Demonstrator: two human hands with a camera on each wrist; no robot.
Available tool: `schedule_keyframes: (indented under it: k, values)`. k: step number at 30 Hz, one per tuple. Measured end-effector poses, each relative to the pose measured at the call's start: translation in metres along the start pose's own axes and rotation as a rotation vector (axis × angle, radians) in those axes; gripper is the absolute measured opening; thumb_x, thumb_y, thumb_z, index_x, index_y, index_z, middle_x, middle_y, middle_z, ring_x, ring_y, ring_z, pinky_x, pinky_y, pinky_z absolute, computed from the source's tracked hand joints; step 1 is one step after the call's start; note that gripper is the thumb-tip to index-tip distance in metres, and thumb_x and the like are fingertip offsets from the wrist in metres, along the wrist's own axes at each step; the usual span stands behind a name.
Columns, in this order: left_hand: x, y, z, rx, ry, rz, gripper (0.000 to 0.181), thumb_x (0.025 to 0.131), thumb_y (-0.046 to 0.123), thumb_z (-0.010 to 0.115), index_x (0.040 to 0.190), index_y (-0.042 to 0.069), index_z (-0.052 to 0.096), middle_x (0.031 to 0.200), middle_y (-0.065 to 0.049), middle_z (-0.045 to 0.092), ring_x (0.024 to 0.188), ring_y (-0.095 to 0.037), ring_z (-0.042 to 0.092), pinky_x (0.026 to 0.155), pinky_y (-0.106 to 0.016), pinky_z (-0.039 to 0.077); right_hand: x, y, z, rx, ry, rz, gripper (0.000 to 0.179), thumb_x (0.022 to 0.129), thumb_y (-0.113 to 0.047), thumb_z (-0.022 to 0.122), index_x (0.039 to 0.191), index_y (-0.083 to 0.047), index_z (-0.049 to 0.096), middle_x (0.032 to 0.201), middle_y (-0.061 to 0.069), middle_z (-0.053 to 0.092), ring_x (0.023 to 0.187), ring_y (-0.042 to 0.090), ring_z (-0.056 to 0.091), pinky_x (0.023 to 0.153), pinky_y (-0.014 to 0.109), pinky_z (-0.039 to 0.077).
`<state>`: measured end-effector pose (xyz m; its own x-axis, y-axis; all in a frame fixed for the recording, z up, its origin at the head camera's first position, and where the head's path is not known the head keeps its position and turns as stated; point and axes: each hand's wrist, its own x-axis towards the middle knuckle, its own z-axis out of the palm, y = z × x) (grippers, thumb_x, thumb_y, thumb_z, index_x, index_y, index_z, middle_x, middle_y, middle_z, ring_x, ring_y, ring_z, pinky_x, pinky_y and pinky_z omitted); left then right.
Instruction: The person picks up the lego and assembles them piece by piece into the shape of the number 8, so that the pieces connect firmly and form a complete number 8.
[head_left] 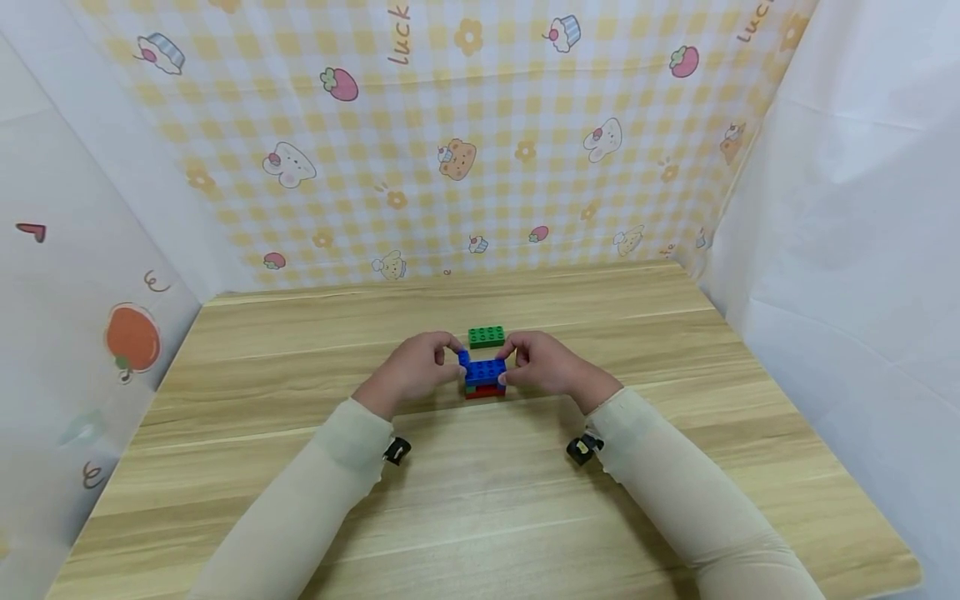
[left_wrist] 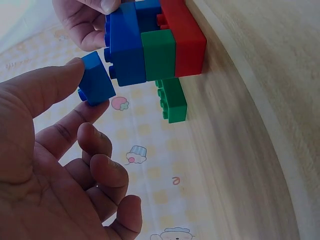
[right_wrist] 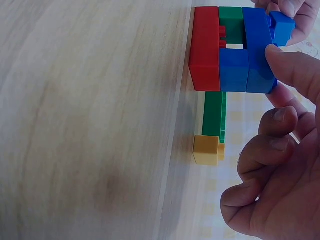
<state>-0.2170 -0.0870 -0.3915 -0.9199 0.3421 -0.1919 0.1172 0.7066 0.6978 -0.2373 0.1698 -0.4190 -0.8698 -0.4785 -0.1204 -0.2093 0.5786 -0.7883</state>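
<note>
Between thumb and index finger, my left hand (head_left: 418, 364) pinches a small blue brick (left_wrist: 97, 77), tilted beside the studs at the left end of a long blue brick (head_left: 486, 372). Whether the two touch is unclear. That long brick tops a stack: below it sit a small green brick (left_wrist: 159, 55) on the left and a small blue brick (right_wrist: 234, 70) on the right, with a gap between, on a long red brick (right_wrist: 205, 50) at the bottom. My right hand (head_left: 546, 364) grips the right end of the long blue brick with thumb and index finger.
Behind the stack on the wooden table (head_left: 480, 500) lies a long green brick (head_left: 486, 337). A yellow brick (right_wrist: 206, 150) shows beside it in the right wrist view; my right hand hides it from the head view. A checked cloth (head_left: 480, 108) hangs at the back.
</note>
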Motion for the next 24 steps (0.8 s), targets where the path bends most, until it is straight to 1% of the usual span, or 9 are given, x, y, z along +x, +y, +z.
schedule_keyframes:
  k: [5, 14, 19, 24]
  values:
    - [0.001, 0.000, 0.003, 0.001, 0.004, -0.011, 0.035, 0.100, 0.031, 0.074, 0.131, 0.016, 0.069, 0.087, -0.006, 0.051, 0.070, -0.021, 0.048, 0.061, -0.033, 0.038, 0.000, 0.000, 0.000, 0.000, 0.001, 0.001, 0.024, 0.093, -0.013, 0.081, 0.115, -0.009, 0.071, 0.073, 0.001, 0.049, 0.062, 0.016, 0.045, 0.058, 0.029, 0.039]
    - [0.001, -0.001, 0.007, -0.015, 0.007, -0.012, 0.033, 0.099, 0.032, 0.075, 0.129, 0.019, 0.070, 0.086, -0.005, 0.051, 0.069, -0.021, 0.047, 0.060, -0.032, 0.037, 0.000, -0.001, 0.001, 0.005, 0.000, -0.003, 0.024, 0.093, -0.012, 0.081, 0.114, -0.008, 0.071, 0.071, 0.000, 0.049, 0.061, 0.016, 0.045, 0.059, 0.029, 0.039]
    - [0.002, -0.002, 0.010, -0.033, 0.013, -0.008, 0.032, 0.099, 0.033, 0.075, 0.127, 0.019, 0.071, 0.087, -0.006, 0.051, 0.070, -0.021, 0.049, 0.060, -0.032, 0.038, 0.000, -0.001, 0.000, -0.003, 0.004, 0.005, 0.024, 0.093, -0.012, 0.081, 0.115, -0.009, 0.071, 0.072, 0.001, 0.049, 0.061, 0.015, 0.045, 0.058, 0.028, 0.039]
    - [0.004, -0.004, 0.012, -0.027, 0.022, 0.001, 0.030, 0.099, 0.033, 0.075, 0.126, 0.020, 0.071, 0.088, -0.006, 0.052, 0.070, -0.022, 0.050, 0.060, -0.032, 0.039, 0.001, 0.000, 0.000, -0.006, 0.004, 0.011, 0.024, 0.093, -0.013, 0.081, 0.115, -0.009, 0.072, 0.072, 0.002, 0.049, 0.061, 0.016, 0.045, 0.058, 0.029, 0.039]
